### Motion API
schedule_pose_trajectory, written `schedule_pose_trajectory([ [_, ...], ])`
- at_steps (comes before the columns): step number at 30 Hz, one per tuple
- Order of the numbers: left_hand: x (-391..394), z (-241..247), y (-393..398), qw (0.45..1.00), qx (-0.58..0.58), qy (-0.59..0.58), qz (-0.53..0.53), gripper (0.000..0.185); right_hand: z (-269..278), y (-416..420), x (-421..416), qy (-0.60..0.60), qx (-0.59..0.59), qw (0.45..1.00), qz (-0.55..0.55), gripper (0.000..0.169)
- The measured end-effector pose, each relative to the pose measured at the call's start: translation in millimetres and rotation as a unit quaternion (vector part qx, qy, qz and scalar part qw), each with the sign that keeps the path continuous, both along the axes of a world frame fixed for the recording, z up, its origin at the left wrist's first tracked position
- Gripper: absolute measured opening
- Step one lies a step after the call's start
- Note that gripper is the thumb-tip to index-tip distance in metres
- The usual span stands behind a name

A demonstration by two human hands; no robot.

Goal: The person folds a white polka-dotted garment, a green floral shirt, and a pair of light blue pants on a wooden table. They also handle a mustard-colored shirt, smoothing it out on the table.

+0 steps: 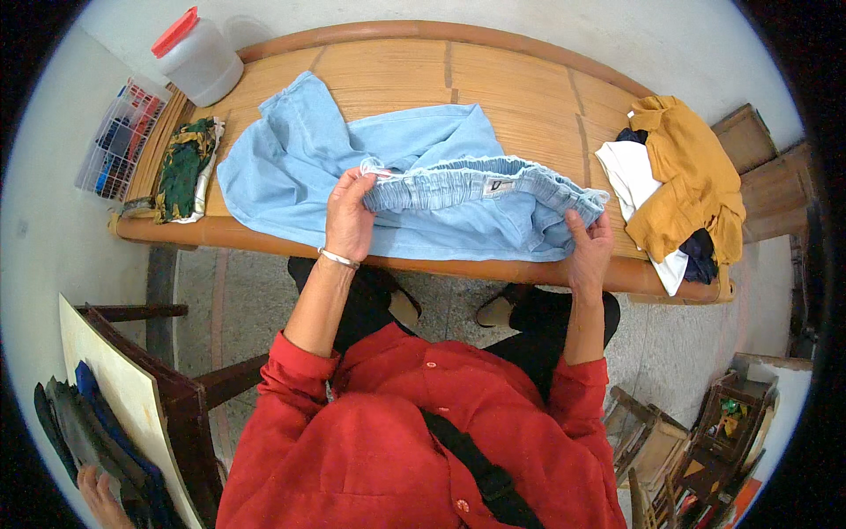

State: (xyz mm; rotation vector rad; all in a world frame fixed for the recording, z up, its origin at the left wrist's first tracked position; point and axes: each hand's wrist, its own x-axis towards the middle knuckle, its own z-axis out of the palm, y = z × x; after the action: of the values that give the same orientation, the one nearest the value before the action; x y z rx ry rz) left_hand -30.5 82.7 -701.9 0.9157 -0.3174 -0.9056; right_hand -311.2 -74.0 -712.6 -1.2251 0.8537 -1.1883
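Observation:
Light blue denim trousers (403, 145) lie loosely spread across a bench topped with thin wooden slats (515, 73). Their gathered elastic waistband (436, 188) is raised toward me, with a small label (497, 187) at its middle. My left hand (350, 211) pinches one end of the waistband, and some frayed threads show above the fingers. At the other end, my right hand (588, 244) grips the band between thumb and fingers. The band spans the gap between both hands, slightly slack. The trouser legs fold over themselves toward the left.
On the bench's right end sits a heap of mustard (687, 178), white and dark clothes. At its left are a folded green cloth (188, 168), a plastic basket (122, 142) and a red-lidded container (201, 63). Another person's hand (102, 496) touches dark garments (106, 436) at lower left.

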Motion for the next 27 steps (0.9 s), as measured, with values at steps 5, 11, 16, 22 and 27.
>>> schedule_pose_trajectory([
  [5, -0.9, 7.8, 0.9, 0.997, 0.013, -0.082, 0.002, 0.008, -8.0, 1.1, -12.3, -0.016, 0.045, 0.999, -0.013, 0.022],
  [11, 4.7, 5.7, 3.0, 0.984, 0.018, -0.175, -0.007, 0.011, -4.2, 3.1, -16.0, -0.005, 0.012, 0.998, -0.056, 0.017],
  [16, 1.1, 13.9, 7.1, 0.971, 0.04, -0.237, 0.001, 0.012, -1.4, -10.2, -20.0, -0.018, -0.065, 0.996, -0.058, 0.017],
  [22, 0.8, 13.4, 14.1, 0.961, 0.043, -0.271, -0.022, 0.012, -4.3, -11.2, -20.1, -0.004, -0.089, 0.995, -0.04, 0.017],
  [27, -0.7, 12.4, 22.0, 0.958, 0.04, -0.279, -0.046, 0.012, -18.1, -6.5, -27.1, -0.028, -0.059, 0.997, -0.039, 0.018],
])
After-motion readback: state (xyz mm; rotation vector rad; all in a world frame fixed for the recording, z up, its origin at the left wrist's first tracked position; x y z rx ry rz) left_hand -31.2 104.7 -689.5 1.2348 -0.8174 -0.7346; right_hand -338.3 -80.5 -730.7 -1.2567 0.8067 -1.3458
